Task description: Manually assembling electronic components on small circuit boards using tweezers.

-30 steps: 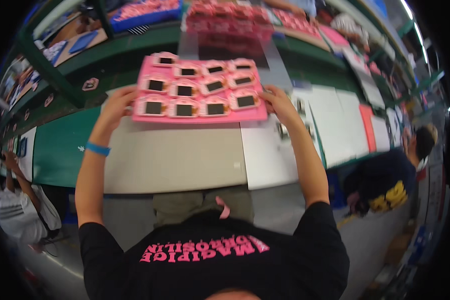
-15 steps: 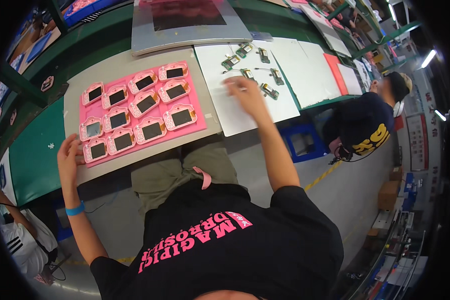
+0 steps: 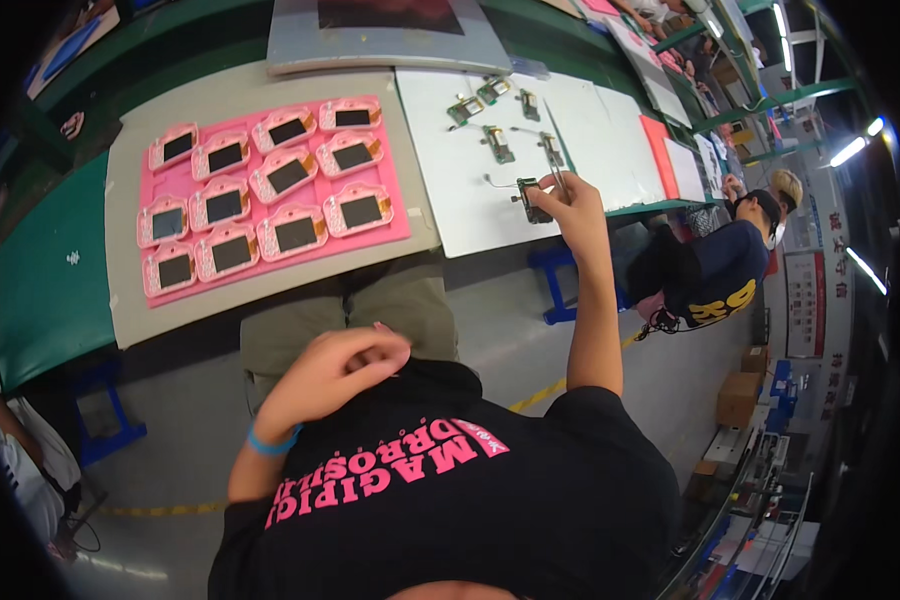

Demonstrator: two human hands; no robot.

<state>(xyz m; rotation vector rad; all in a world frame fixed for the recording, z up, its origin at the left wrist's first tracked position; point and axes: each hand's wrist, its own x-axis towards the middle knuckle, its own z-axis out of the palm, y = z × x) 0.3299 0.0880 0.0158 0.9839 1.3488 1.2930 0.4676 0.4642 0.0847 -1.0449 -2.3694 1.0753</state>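
At the right part of the bench, my right hand (image 3: 577, 212) pinches a small green-and-black circuit board (image 3: 534, 203) with a thin wire trailing from it, above a white sheet (image 3: 450, 205). Several similar boards, including one green board (image 3: 498, 145), lie beyond it on the sheet. My left hand (image 3: 335, 372) is drawn in over my lap, its fingers curled near a small pink strip; whether they hold anything is hidden. Ahead on the left lies a pink foam tray (image 3: 402, 215) with rows of pink game-console-shaped cases, such as one case (image 3: 295, 232), each showing a dark screen.
A grey metal plate or box (image 3: 380, 50) stands at the bench's far side. Left of the tray is a green mat (image 3: 50, 270). A blue stool (image 3: 550, 285) stands under the bench edge, and a person in a dark shirt (image 3: 710, 265) is at the right.
My left hand has left the tray's near-left corner and come to my lap. My right hand has moved right and nearer, and has picked up a circuit board.
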